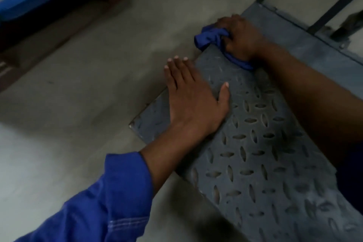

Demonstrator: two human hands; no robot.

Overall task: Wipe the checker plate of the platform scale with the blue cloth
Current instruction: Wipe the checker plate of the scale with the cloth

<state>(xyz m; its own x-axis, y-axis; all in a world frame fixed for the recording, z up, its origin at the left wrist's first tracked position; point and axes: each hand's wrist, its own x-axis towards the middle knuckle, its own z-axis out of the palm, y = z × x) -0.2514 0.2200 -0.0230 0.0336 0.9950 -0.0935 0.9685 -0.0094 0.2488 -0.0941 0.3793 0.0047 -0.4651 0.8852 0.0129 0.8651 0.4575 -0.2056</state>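
A blue sleeve point(102, 202) enters from the lower left above a grey concrete floor point(78, 94). The left hand point(193, 102) lies flat, fingers straight and spread, pressing on the left edge of the grey checker plate point(261, 163) and holding nothing. The plate's long side runs from lower right, near the person, up toward the upper left. At its far corner the right hand point(240, 38) grips the bunched blue cloth point(211, 40), fingers curled round it, cloth touching the plate. The unwiped plate seems to lie below that hand, toward the person, so the right hand is the one placed to wipe. Dark metal uprights point(337, 2) stand upper right.
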